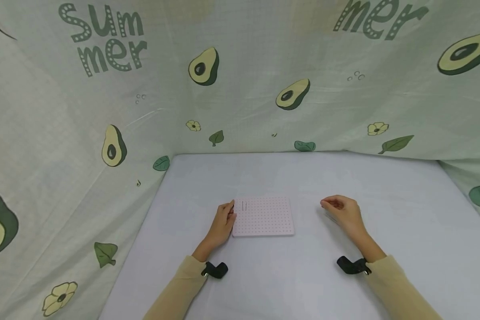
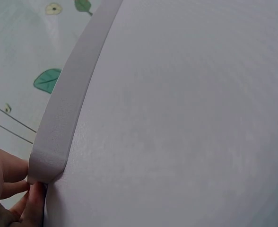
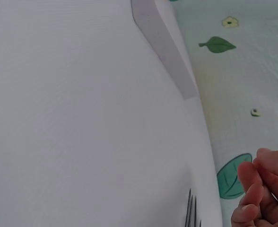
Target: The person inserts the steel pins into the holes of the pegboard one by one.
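My left hand (image 1: 221, 225) grips the left edge of a pale pink pegboard (image 1: 264, 218) covered in rows of small holes. In the left wrist view, finger and thumb pinch the corner of the board (image 2: 58, 113). Two thin dark metal pins (image 1: 244, 206) stand in the holes near its upper left corner. Off to the right of the board is my right hand (image 1: 342, 211), fingers curled and thumb tip against the index finger, with nothing visible between them. Several thin pointed pins (image 3: 191, 208) show beside that hand, low in the right wrist view.
A white table (image 1: 264, 271) carries the board. Behind it and at its sides hangs a pale green cloth (image 1: 244, 89) printed with avocados, leaves and flowers. A black strap mount (image 1: 216, 270) sits on each wrist over the tan sleeves.
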Motion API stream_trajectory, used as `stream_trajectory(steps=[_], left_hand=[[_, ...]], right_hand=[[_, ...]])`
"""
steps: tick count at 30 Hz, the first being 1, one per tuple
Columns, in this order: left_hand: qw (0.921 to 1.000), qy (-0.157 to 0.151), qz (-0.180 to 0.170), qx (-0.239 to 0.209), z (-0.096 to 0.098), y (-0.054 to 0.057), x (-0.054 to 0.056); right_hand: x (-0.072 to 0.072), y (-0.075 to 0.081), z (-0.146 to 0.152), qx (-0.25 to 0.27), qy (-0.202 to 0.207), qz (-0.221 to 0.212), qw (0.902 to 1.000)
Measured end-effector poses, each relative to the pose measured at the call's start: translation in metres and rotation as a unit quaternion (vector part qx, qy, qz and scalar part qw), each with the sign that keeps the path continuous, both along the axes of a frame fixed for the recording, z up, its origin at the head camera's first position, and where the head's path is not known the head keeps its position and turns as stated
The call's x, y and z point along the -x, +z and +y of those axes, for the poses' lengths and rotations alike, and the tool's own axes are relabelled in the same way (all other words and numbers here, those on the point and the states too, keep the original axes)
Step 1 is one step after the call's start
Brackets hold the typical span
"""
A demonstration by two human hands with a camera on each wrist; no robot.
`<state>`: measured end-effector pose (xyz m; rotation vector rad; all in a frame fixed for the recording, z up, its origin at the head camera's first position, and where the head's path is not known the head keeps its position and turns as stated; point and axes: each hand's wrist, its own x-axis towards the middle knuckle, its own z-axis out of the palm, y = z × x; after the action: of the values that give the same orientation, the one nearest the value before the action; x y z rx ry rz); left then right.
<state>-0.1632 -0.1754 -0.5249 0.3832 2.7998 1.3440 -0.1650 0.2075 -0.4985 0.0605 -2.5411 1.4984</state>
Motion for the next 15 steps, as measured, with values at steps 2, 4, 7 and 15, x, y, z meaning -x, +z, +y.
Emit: stream_trajectory(steps=[2,4,7,15], left_hand=[[1.0000,0.000,0.001,0.001,0.000,0.000,0.000],[1.0000,0.000,0.002,0.000,0.001,0.000,0.000],[1.0000,0.000,0.001,-0.001,0.001,0.001,0.000],[1.0000,-0.003,0.003,0.004,0.001,0.001,0.000]], right_hand=[[-0.003,-0.001,0.004,-0.008,-0.002,-0.002,1.0000],[-0.006,-0.003,0.007,-0.013,-0.003,-0.003,0.9999],[-0.010,-0.005,0.011,-0.020,-0.007,-0.002,0.9998],[-0.018,-0.016,0.018,-0.041,-0.025,0.007,0.9988]])
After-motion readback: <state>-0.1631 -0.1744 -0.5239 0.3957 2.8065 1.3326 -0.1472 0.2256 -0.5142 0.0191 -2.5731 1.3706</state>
